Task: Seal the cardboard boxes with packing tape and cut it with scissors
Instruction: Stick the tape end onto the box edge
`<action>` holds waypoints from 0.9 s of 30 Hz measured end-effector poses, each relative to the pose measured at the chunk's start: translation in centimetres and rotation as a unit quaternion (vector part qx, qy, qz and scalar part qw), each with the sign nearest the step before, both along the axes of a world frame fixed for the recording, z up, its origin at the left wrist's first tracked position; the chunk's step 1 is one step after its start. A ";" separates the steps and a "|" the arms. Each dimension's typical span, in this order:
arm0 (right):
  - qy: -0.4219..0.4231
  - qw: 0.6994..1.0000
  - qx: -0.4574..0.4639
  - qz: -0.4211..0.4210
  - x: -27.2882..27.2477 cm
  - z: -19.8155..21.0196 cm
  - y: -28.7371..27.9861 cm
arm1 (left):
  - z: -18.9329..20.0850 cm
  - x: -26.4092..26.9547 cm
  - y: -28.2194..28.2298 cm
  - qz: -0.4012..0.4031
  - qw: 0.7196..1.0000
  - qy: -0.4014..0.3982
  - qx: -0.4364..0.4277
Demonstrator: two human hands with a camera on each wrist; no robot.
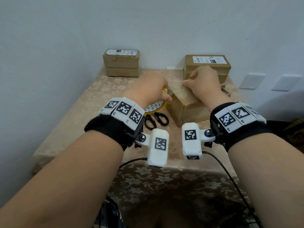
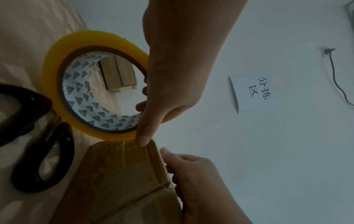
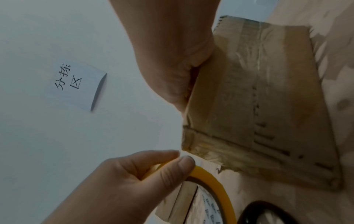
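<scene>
A table (image 1: 85,102) covered in a beige floral cloth stands against a pale wall, seen from above through the eyes of a person reaching forward with both bare forearms.

The left hand (image 1: 148,89) has its fingers curled round a roll of yellow packing tape (image 2: 91,84), thumb on the outer rim and fingertips hooked inside the white, triangle-patterned core. The roll is held on edge just beside the near left corner of a cardboard box (image 1: 185,109), and a strip of clear tape (image 1: 176,89) runs from it onto the top of the box.

The right hand (image 1: 204,81) rests on top of that same box with fingers bent, pressing down on the taped surface – its thumb points toward the left hand, and the two hands are close but apart. Whether it pinches the strip or only presses it cannot be told.

The box lies at the middle of the table, its long side angled away to the right.

Behind it, near the wall, stand two more cardboard boxes: one at the back left (image 1: 121,63) and one at the back right (image 1: 208,65) (each with a white shipping label on top). The right hand partly hides the back right one.

Black-handled scissors (image 1: 156,120) lie flat on the cloth – just below the tape roll and left of the box, untouched.

A white paper note (image 2: 250,92) with handwritten characters hangs on the wall.
</scene>
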State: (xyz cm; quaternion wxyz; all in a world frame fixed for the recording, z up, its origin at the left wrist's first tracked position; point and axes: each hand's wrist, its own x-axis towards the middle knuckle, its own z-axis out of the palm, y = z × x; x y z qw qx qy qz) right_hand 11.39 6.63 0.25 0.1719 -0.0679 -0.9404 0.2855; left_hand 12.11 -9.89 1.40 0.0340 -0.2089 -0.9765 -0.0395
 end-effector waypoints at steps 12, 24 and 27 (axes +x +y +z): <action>-0.024 0.957 0.187 0.220 1.9 0.8 0.0 | -0.6 0.2 -0.2 -0.024 0.997 0.069 -0.025; -0.194 0.909 0.309 0.202 2.6 -0.7 -1.4 | -1.7 0.3 -5.1 -0.009 0.963 -0.068 0.262; -0.198 0.913 0.303 0.189 2.6 -0.8 -1.6 | -2.0 0.9 -5.8 -0.018 0.951 -0.059 0.302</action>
